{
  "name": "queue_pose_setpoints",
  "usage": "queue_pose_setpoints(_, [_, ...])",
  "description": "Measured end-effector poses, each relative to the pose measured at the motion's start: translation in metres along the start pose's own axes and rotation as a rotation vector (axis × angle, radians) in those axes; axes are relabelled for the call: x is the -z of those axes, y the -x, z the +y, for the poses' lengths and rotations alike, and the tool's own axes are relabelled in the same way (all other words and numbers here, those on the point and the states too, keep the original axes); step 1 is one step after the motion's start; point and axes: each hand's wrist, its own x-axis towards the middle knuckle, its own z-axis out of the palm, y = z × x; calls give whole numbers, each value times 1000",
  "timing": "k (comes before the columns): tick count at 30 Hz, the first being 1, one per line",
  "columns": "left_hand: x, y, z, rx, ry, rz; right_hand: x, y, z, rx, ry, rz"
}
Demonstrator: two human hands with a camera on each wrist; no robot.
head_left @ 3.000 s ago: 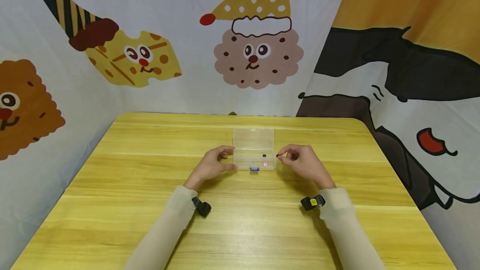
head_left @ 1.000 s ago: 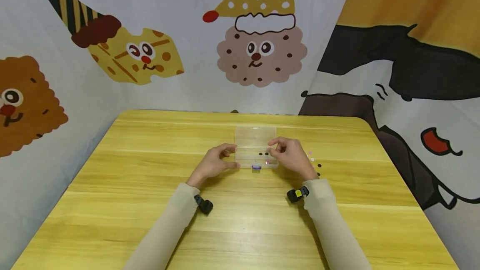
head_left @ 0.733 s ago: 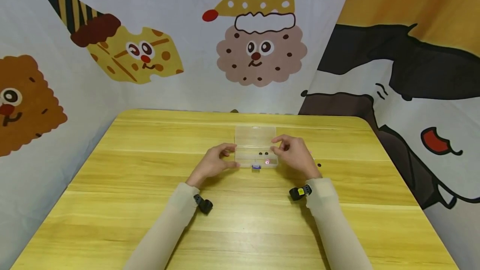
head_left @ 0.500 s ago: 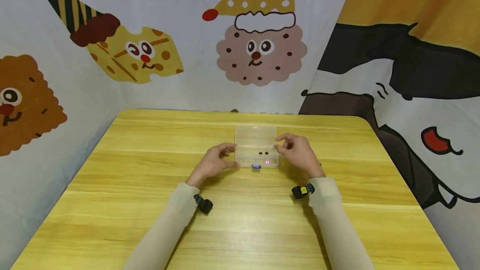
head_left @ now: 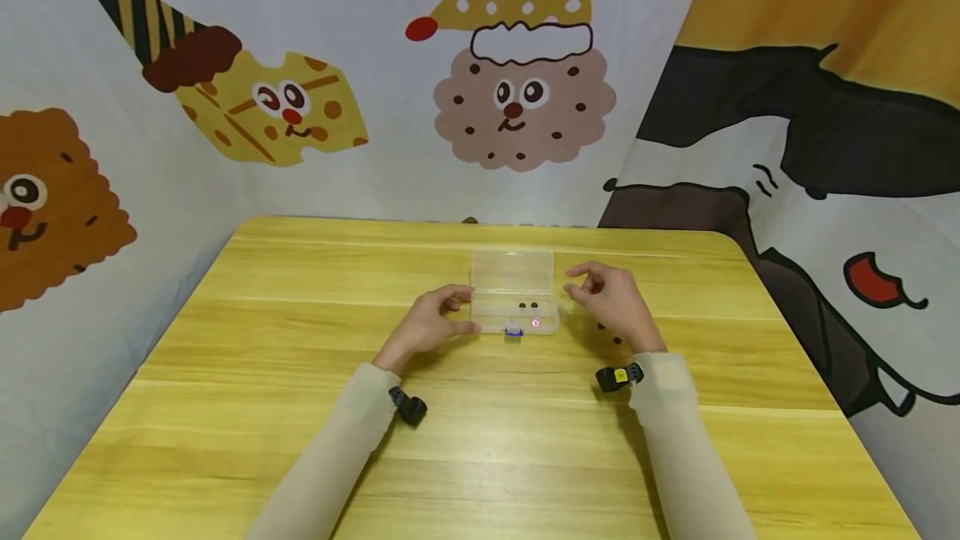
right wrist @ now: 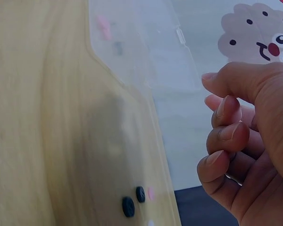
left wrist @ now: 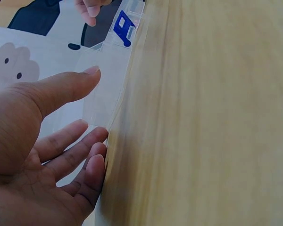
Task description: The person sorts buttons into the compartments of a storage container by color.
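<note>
A clear plastic box [head_left: 495,323] with its lid [head_left: 512,272] folded back stands near the table's far side. My left hand [head_left: 427,325] holds its left end, thumb at the front corner and fingers at the back. Two small black buttons [head_left: 535,305] lie in its back row, and a pink one [head_left: 536,323] in front. To the right of the box hovers my right hand [head_left: 611,298], holding nothing, thumb and forefinger apart. In the right wrist view its other fingers [right wrist: 216,165] are loosely curled. Loose black buttons [head_left: 617,341] lie beneath it on the table.
A blue clasp [head_left: 513,332] sits on the box's front edge. In the right wrist view a small pink piece [right wrist: 151,193] lies beside the black buttons. A cartoon-printed cloth [head_left: 375,190] hangs behind the wooden table [head_left: 480,448].
My right hand brought a black button from beside the box into its back row, let go, and moved back to the right. My left hand has stayed at the box.
</note>
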Motion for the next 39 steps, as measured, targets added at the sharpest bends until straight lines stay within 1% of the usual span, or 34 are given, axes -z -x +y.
queue_pose_setpoints(9, [0,-1,1,-3,14,3,13,2,8,-10,-9,6])
queue_pose_setpoints(15, [-1,-2,2,-7,20,0,24,5,13,-38,-16,30])
queue_pose_setpoints(23, [-2,-2,3,-14,26,-13,32,11,19,-35,-13,52])
queue_pose_setpoints(28, [-2,-1,4,-13,27,-15,36,14,23,-54,-14,63])
queue_pose_setpoints(33, [-1,0,2,-13,20,-13,43,17,28,-45,22,82])
queue_pose_setpoints(39, [0,0,1,-5,17,-6,51,19,33,-17,67,82])
